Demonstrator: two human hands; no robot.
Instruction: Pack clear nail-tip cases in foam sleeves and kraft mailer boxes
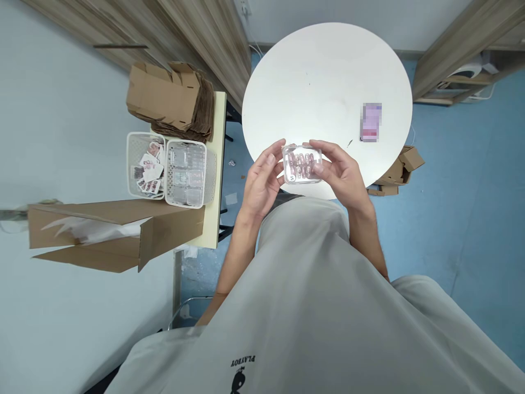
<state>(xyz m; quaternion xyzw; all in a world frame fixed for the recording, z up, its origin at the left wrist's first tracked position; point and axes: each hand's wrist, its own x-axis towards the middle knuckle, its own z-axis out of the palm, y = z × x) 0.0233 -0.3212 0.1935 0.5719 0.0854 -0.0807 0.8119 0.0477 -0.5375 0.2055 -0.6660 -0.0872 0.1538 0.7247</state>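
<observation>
Two hands on one clear plastic case (pixel 302 164), held in front of the chest over the near edge of the round white table (pixel 328 71). Left hand (pixel 262 183) grips the case's left end, thumb on top and fingers curled under. Right hand (pixel 342 172) grips the right end, fingers across the top edge. Both are closed on it, and the case sits roughly level, off the table. Inside are rows of pink press-on nails and a small "S" sticker at one corner.

Step in hand, my read: checking or closing the filled case. Can't tell if the lid is fully latched. Handling calls for an even pinch at both ends and keeping it flat so the nails don't shift.

Further out, a blurred pink item (pixel 371 122) lies on the table to the right, well apart. On the side table (pixel 219 137) to the left are two white baskets: one (pixel 130 164) with printed cards, one (pixel 211 175) with more clear cases. Behind them is a stack of flat cardboard boxes (pixel 172 101). An open carton (pixel 115 232) sits nearer, on the left.
</observation>
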